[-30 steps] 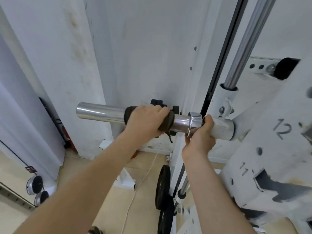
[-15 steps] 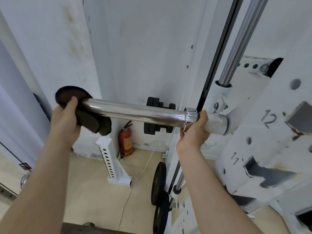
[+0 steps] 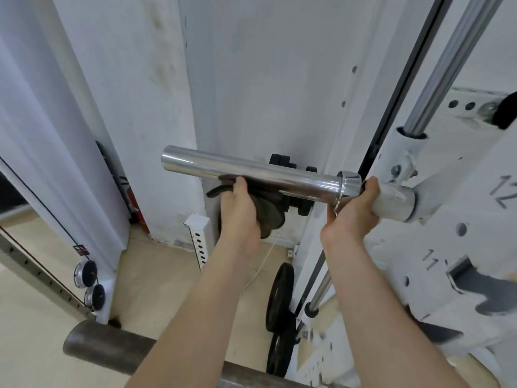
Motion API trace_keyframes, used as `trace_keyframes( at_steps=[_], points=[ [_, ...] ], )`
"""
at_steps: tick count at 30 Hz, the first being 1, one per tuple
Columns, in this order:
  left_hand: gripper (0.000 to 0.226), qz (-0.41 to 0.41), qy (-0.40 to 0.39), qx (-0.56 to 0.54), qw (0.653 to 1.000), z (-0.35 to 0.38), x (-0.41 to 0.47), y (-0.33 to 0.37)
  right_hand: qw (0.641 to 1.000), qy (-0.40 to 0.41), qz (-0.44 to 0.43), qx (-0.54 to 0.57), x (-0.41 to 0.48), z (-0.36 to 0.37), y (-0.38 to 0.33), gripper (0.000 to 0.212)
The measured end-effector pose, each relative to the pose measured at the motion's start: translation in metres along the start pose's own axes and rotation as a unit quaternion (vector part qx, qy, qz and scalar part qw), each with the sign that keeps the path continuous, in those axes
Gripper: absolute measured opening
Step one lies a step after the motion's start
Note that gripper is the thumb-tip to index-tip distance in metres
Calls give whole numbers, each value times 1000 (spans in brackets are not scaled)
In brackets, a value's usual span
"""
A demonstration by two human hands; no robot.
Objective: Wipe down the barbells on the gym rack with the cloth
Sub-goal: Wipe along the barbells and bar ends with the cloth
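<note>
Chrome barbell sleeve (image 3: 251, 170) sticks out roughly level to the left from the white rack (image 3: 447, 219), free end well clear of the wall.

Left hand (image 3: 239, 210) is under the sleeve about midway along, fingers curled up around a dark cloth (image 3: 268, 211). Cloth is pressed against the underside of the sleeve; the loose part bunches and hangs below, to the right of the hand. One edge of it pokes out left of the thumb. Top of the sleeve is bare.

Right hand (image 3: 354, 208) is closed around the bar at the collar (image 3: 348, 183), thumb side up against the chrome ring, fingers wrapped behind the white painted stub where the bar joins the rack. Can't tell how tight the grip is, fingertips are hidden behind the bar.

Rack upright on the right has numbers 12 and 11 stamped beside its holes. A chrome guide rod (image 3: 453, 60) runs diagonally up out of a white bracket above the right hand.

Below: black weight plates (image 3: 279, 298) standing on edge near the rack base, and a second, dull bar (image 3: 109, 345) crossing the bottom of the view under the left forearm. Floor is beige. A red fire extinguisher (image 3: 131, 200) is partly hidden behind the wall corner on the left.
</note>
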State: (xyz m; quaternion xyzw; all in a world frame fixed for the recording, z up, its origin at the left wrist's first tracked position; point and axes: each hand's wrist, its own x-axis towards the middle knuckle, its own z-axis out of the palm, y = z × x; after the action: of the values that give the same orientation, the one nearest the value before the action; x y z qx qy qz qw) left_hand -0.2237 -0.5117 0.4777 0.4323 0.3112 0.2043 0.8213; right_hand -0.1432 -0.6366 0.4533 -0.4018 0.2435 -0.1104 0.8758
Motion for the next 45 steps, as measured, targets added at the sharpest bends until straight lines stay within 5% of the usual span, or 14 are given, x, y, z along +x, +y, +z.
trace_keyframes(
  at_steps=[3, 6, 8, 12, 16, 19, 21, 27, 31, 34, 38, 39, 42, 45],
  points=[
    [24, -1, -14, 28, 999, -1, -29, -3, 1000, -2, 2, 8, 3, -2, 1, 32],
    [16, 173, 27, 1, 985, -4, -41, 18, 1000, -7, 4, 12, 2, -2, 0, 28],
    [17, 297, -37, 149, 942, 7, -35, 25, 1000, -5, 3, 17, 2, -2, -1, 30],
    [79, 414, -180, 669, 591, 27, -5, -9, 1000, -19, -8, 22, 0, -1, 3, 52],
    [49, 431, -322, 584, 608, 33, 8, 0, 999, -13, -4, 35, 2, 0, 2, 50],
    [49, 571, -195, 665, 440, 38, 29, -8, 999, -7, -3, 45, 2, 1, 1, 45],
    [51, 584, -166, 694, 387, 45, 36, -18, 999, -3, -4, 34, 3, 2, 2, 45],
    [59, 508, -25, 730, 456, 11, 71, 36, 1000, 15, 7, 21, 5, -2, 0, 37],
    [46, 423, 22, 688, 589, -18, 90, 64, 1000, 3, 21, 22, 4, -3, 0, 37],
    [26, 410, -22, 622, 666, 16, 67, 35, 999, -16, 28, 36, 0, -1, 0, 42],
    [55, 319, -200, 408, 832, 96, 9, 1, 997, -40, 36, 46, 1, -2, 1, 51],
    [56, 324, -277, 393, 815, 106, -5, -6, 996, -66, 40, 50, 2, -6, 4, 43],
    [50, 560, -339, 531, 538, 106, -8, -38, 983, -144, 69, 89, 3, -16, 15, 37],
    [48, 534, -260, 630, 500, 107, 12, -32, 982, -152, 80, 84, -1, -13, 7, 39]
  ],
)
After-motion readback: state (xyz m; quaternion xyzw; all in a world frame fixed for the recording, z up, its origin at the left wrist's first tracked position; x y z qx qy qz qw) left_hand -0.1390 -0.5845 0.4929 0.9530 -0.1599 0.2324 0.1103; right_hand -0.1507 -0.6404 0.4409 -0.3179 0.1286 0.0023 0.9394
